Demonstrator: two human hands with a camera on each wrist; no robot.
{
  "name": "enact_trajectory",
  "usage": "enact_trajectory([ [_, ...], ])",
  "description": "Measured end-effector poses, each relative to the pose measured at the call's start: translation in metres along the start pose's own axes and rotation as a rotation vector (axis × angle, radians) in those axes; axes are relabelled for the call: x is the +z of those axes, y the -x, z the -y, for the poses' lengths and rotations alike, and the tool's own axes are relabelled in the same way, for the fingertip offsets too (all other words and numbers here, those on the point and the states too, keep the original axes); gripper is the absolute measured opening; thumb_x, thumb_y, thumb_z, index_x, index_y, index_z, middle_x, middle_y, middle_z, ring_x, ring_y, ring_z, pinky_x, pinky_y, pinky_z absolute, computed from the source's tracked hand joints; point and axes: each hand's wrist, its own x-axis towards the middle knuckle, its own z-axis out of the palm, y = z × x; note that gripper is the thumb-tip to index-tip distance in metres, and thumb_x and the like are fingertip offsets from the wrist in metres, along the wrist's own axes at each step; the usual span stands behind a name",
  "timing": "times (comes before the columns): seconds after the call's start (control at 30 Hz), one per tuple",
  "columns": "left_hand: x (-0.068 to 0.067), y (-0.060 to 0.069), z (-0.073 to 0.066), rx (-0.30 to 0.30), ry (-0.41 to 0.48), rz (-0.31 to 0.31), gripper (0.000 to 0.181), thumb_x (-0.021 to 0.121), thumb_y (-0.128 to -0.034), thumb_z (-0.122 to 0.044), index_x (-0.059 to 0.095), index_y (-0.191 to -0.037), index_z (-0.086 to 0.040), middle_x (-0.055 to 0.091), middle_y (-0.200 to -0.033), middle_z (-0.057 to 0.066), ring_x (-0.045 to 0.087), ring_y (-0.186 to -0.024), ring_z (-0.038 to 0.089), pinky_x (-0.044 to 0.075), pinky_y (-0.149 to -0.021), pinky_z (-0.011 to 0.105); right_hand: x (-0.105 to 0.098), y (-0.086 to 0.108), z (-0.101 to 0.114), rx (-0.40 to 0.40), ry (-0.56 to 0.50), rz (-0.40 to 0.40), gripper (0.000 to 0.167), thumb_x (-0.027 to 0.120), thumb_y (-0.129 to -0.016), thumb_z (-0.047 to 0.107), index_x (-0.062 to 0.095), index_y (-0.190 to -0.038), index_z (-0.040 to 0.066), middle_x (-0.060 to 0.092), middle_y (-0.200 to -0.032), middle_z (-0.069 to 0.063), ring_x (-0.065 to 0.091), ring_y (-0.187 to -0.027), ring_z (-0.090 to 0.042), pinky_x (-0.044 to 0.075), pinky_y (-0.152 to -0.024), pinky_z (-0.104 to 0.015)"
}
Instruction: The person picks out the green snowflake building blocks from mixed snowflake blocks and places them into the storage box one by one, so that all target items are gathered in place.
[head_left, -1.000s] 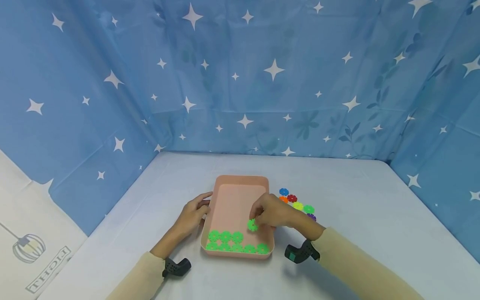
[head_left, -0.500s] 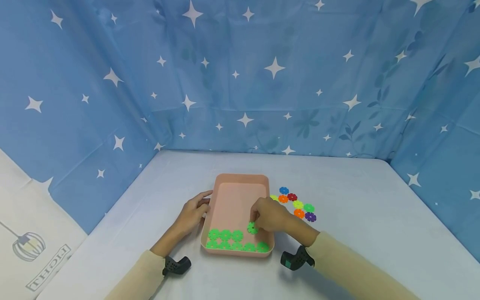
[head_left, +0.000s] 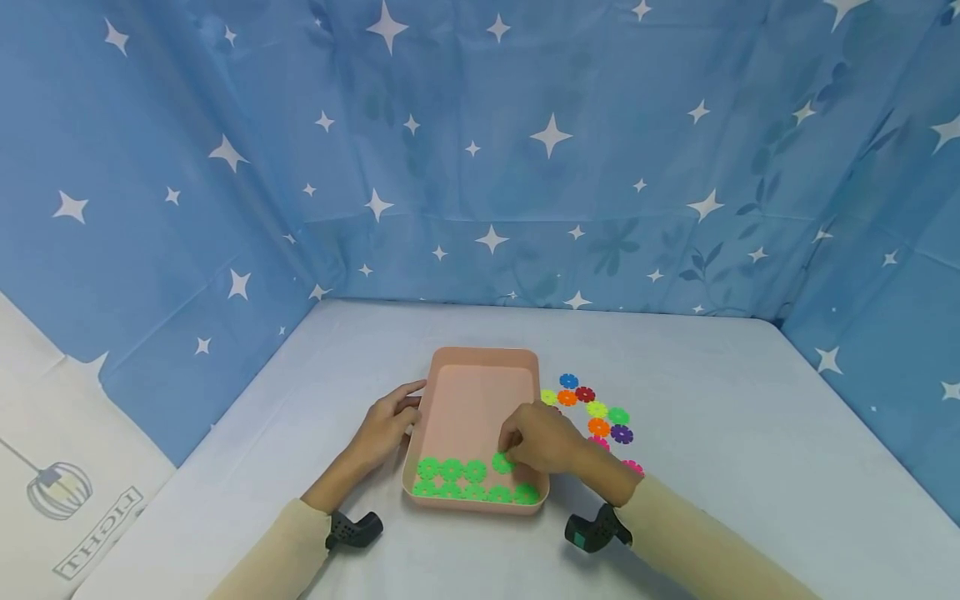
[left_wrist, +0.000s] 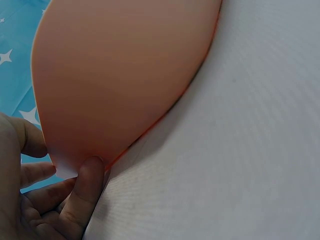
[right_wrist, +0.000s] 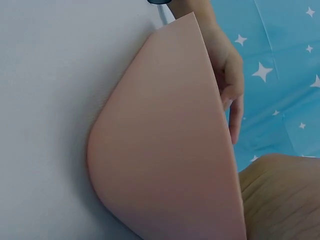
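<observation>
A shallow pink tray (head_left: 486,392) lies on the table. Along its near end are green toothed plastic discs: a full row, with several more, such as one green disc (head_left: 475,472), in a second row. My right hand (head_left: 546,437) is inside the tray, its fingertips pinching another green snowflake disc (head_left: 502,462) at the right of that second row; the fingers partly cover it. My left hand (head_left: 386,429) rests against the tray's left side. In the left wrist view its thumb (left_wrist: 90,185) touches the tray wall (left_wrist: 115,80). The right wrist view shows mostly the tray's outer wall (right_wrist: 160,135).
Right of the tray lie loose discs of several colours, among them a blue disc (head_left: 568,381), a purple disc (head_left: 622,434) and a green disc (head_left: 618,416). Some are partly behind my right arm. A starry blue curtain (head_left: 480,167) hangs behind the table.
My right hand has moved slightly toward the near end of the tray with the green snowflake disc, bringing it close to the front row. My left hand stays in place.
</observation>
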Motion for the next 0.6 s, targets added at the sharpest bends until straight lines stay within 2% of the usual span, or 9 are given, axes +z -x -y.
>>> enact_trajectory([
  [0.27, -0.0002, -0.001, 0.0005, -0.003, -0.01, 0.0, 0.054, 0.048, -0.0985, -0.007, 0.045, -0.152, -0.009, 0.06, -0.138, 0.024, 0.07, -0.103, 0.03, 0.062, -0.067, 0.035, 0.0001, 0.0025, -0.001, -0.014, 0.008, 0.019, 0.005, 0.084, -0.082, 0.015, 0.081, -0.08, 0.018, 0.065, -0.07, 0.015, 0.057, -0.071, -0.009, 0.051, -0.063, -0.027],
  [0.6, 0.0004, -0.001, -0.0009, -0.013, -0.01, -0.008, 0.054, 0.048, -0.098, -0.007, 0.045, -0.152, -0.009, 0.061, -0.136, 0.024, 0.07, -0.103, 0.03, 0.062, -0.068, 0.034, -0.0002, 0.0032, -0.0029, -0.05, 0.009, 0.036, 0.007, 0.084, -0.082, 0.015, 0.08, -0.078, 0.02, 0.062, -0.066, 0.017, 0.057, -0.069, -0.007, 0.05, -0.061, -0.026],
])
